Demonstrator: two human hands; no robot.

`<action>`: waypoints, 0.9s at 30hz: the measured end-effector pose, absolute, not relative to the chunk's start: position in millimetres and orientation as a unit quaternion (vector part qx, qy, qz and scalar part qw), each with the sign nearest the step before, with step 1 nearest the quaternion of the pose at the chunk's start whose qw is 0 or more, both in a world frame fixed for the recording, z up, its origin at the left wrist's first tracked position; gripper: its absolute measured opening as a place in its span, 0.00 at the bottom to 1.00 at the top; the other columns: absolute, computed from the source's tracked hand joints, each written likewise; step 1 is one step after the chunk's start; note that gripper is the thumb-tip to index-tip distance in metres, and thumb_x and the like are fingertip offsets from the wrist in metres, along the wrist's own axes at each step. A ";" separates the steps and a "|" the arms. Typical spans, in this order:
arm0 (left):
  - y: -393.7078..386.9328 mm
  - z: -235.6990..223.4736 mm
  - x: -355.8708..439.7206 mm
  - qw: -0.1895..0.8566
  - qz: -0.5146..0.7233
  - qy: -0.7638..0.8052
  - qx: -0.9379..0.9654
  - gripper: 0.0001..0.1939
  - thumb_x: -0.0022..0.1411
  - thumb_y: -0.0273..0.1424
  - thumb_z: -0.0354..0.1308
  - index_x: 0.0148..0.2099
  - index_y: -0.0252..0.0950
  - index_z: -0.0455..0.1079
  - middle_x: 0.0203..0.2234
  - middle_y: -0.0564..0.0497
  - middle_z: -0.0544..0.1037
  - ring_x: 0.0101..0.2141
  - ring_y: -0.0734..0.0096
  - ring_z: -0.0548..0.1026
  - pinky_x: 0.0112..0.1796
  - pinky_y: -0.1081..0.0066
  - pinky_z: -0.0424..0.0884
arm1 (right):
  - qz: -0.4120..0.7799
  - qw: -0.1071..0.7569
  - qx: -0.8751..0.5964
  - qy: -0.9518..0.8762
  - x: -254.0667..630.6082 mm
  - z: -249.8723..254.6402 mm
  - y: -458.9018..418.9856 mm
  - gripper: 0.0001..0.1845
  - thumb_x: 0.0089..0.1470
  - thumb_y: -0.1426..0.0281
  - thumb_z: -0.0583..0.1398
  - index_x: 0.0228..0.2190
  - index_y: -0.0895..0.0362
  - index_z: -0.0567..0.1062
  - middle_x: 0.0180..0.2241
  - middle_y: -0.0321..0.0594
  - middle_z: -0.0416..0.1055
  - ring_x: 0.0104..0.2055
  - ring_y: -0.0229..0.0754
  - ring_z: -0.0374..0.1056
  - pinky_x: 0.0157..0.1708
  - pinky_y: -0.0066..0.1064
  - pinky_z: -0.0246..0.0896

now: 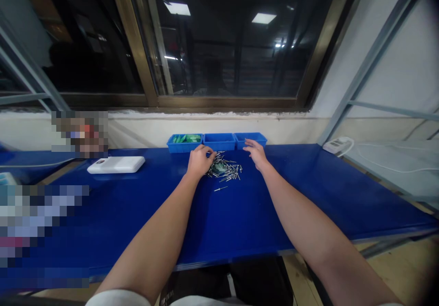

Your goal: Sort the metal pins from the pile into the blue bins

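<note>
A loose pile of metal blind rivets (pixel 233 172) lies on the blue tabletop, with some greenish small pieces in its middle. One rivet (pixel 220 188) lies apart, nearer to me. My left hand (pixel 200 162) is at the pile's left edge, its fingers curled together among the rivets; whatever they pinch is hidden. To the right of the pile, my right hand (pixel 256 154) is raised at the front of the right blue bin (pixel 263 139), fingers stretched and apart. Nothing shows in it.
Behind the pile stand a middle blue bin (pixel 219 147) and a left blue bin (pixel 185 147) holding green packets. A white power bank (pixel 116 164) lies at the left. A white power strip (pixel 338 145) sits at the right by a metal frame. A window (pixel 236 45) rises behind.
</note>
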State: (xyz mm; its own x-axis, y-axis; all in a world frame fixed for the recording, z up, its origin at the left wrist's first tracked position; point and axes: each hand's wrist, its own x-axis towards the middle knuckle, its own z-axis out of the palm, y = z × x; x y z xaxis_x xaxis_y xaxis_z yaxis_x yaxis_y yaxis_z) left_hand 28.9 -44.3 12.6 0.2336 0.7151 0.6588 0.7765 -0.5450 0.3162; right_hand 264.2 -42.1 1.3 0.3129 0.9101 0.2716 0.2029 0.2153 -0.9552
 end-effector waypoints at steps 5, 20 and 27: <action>-42.6 9.4 28.0 0.033 -0.386 -0.470 -0.793 0.11 0.60 0.32 0.50 0.38 0.38 0.72 0.36 0.47 0.74 0.38 0.65 0.73 0.42 0.68 0.67 | 0.328 0.594 -0.544 -0.494 269.6 -1.6 -38.6 0.29 0.40 0.67 0.57 0.48 0.57 0.67 0.50 0.46 0.68 0.44 0.45 0.66 0.29 0.28 0.60; -42.4 1.6 34.2 -0.040 -0.219 -0.517 -0.827 0.29 0.60 0.47 0.46 0.59 0.37 0.60 0.58 0.41 0.59 0.59 0.53 0.55 0.55 0.54 0.53 | 0.166 0.398 -0.596 -0.677 250.3 1.2 -49.7 0.08 0.38 0.66 0.62 0.24 0.56 0.77 0.23 0.36 0.72 0.27 0.39 0.66 0.30 0.29 0.59; -38.4 -9.2 37.9 -0.049 -0.157 -0.498 -0.851 0.30 0.59 0.50 0.45 0.59 0.40 0.60 0.60 0.41 0.56 0.60 0.51 0.52 0.55 0.51 0.51 | 0.184 0.290 -0.578 -0.740 246.3 -1.5 -47.2 0.04 0.40 0.75 0.61 0.20 0.56 0.77 0.26 0.39 0.75 0.29 0.40 0.69 0.29 0.27 0.59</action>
